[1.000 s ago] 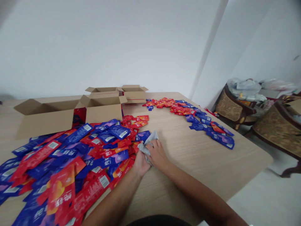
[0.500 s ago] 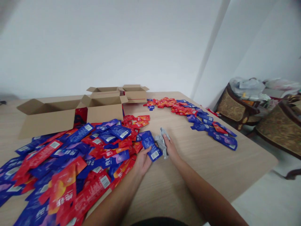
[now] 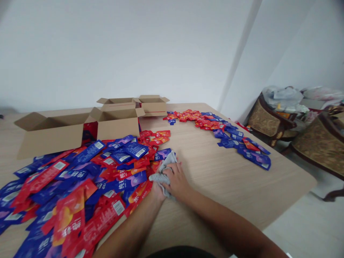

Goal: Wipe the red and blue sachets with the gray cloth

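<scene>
My right hand [image 3: 177, 182] grips a crumpled grey cloth [image 3: 160, 177] and presses it over my left hand [image 3: 158, 192]. Cloth and right hand cover the left fingers and the blue packet that they pinched a moment ago. Close to the left of both hands lies a big heap of red and blue flat packets [image 3: 115, 175], many with white barcode labels. One blue packet [image 3: 161, 154] at the heap's edge lies just behind the cloth.
Open cardboard boxes [image 3: 53, 138] stand behind the heap, near the wall. A curved row of red and blue packets [image 3: 209, 123] runs along the far right of the wooden table [image 3: 228, 193]. Beyond the table's right edge are patterned chairs [image 3: 270, 120] with plastic bags [image 3: 285, 98].
My right hand has moved left with the grey cloth and now lays it over the blue packet in my left hand. The packet, visible before, is covered. My left hand has shifted slightly left.
</scene>
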Demonstrator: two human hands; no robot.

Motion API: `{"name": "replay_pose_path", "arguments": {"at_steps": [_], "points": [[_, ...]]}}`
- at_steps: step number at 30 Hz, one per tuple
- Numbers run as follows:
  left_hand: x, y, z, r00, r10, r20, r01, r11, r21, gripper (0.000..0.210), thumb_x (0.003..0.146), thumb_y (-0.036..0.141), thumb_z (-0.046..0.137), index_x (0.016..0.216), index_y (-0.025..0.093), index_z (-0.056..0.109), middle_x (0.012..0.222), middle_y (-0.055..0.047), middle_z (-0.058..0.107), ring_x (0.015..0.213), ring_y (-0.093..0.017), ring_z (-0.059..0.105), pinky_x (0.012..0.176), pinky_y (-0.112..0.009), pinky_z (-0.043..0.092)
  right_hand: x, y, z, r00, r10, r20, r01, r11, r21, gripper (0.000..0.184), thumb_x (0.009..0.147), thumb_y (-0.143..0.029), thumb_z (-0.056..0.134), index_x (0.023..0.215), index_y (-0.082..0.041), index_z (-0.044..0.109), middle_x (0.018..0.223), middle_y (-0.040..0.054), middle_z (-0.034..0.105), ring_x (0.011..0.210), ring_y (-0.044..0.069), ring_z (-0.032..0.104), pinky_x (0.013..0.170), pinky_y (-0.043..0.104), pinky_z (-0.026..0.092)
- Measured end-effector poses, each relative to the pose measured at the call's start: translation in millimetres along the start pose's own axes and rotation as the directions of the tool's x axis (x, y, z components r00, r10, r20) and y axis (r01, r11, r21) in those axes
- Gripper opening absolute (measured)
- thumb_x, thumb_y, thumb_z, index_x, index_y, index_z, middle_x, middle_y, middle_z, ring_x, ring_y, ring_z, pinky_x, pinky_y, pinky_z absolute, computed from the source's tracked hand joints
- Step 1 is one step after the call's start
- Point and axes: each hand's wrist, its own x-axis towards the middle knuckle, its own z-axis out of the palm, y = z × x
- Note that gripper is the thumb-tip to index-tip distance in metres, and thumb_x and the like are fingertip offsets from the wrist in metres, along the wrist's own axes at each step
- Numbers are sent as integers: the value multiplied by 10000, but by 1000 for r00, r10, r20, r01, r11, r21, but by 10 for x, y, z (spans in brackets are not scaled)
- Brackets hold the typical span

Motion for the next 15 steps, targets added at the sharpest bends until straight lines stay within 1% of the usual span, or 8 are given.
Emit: {"name": "replay_pose_path", "arguments": {"at_steps": [3,4,5,6,8,10,12,15], "points": [[3,3,51,993,-102,56,106,992,-68,264,887,392,487,940,178,632,855,-35,652,773,-154,626,714,-283,529,53,109,-4,980,180,-81,-187,979,-80,251,848,-305,553,1060,-171,555,1088,118,499,1039,251,434,913,423,382],[-2,3,66,987,-135,84,143,985,-95,277,882,400,490,929,171,640,834,-35,656,765,-158,632,729,-292,529,45,105,-4,975,204,-86,-212,973,-95,246,852,-301,546,1060,-170,554,1080,118,503,1032,252,438,903,420,386],[-10,4,77,982,-156,110,169,978,-120,280,877,405,494,933,176,646,820,-31,660,765,-161,635,745,-301,528,25,78,1,979,193,-71,-200,974,-105,250,843,-304,558,1058,-176,556,1076,114,507,1025,254,439,899,421,386],[-18,8,84,978,-163,131,181,973,-142,272,875,406,494,945,194,650,802,-21,661,767,-161,637,758,-303,526,-1,32,13,988,151,-36,-154,982,-110,264,824,-311,584,1056,-187,559,1073,106,512,1018,255,439,899,424,384],[-32,24,92,978,-143,154,168,972,-162,258,882,403,476,971,237,652,747,1,652,761,-154,637,759,-293,525,-47,-74,48,999,34,34,-30,995,-100,301,782,-333,637,1047,-208,569,1066,88,523,1002,255,436,892,421,382],[-39,47,101,976,-132,173,162,972,-172,269,890,406,456,991,245,647,725,9,647,761,-152,637,754,-284,524,-51,-126,70,999,-25,45,29,995,-98,299,770,-349,651,1028,-214,581,1048,81,531,987,254,435,886,419,380],[-47,60,114,971,-146,187,181,966,-183,268,896,378,452,978,207,643,719,5,652,732,-148,640,739,-275,525,-5,-64,49,1000,-7,12,8,993,-117,261,794,-341,626,1017,-212,586,1032,82,535,981,251,436,891,417,375],[-74,44,145,963,-195,184,229,956,-183,207,890,258,474,982,152,626,789,-22,686,739,-150,658,773,-293,522,90,244,-75,991,116,-70,-126,978,-168,227,851,-324,552,1039,-200,577,1025,92,535,985,246,444,888,406,377]]}}
